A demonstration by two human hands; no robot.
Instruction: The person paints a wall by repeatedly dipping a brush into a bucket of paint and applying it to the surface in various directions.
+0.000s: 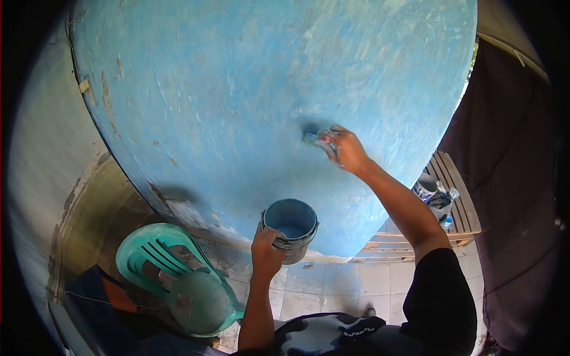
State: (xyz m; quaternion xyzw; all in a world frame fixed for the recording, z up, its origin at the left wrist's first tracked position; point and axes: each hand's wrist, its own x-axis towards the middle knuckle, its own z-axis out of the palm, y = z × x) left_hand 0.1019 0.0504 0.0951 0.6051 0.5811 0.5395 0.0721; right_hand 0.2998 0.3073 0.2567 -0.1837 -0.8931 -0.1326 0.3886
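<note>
My left hand [268,252] grips the rim of a round bucket [294,240], its thumb over the edge. Inside the bucket some light blue liquid shows low down. My right hand [347,148] is closed on a brush [317,139], whose bristles point left against or very near the blue wall [237,95]; whether they touch is hard to tell. The wall's paint is patchy, with chipped spots at the left.
A green plastic chair [199,299] stands at the lower left beside dark items. On the right, a wooden slatted bench [457,196] holds a paint can [424,187] and plastic bottles. Dark cloth [504,148] hangs beyond it. Pale tiles [338,285] cover the floor.
</note>
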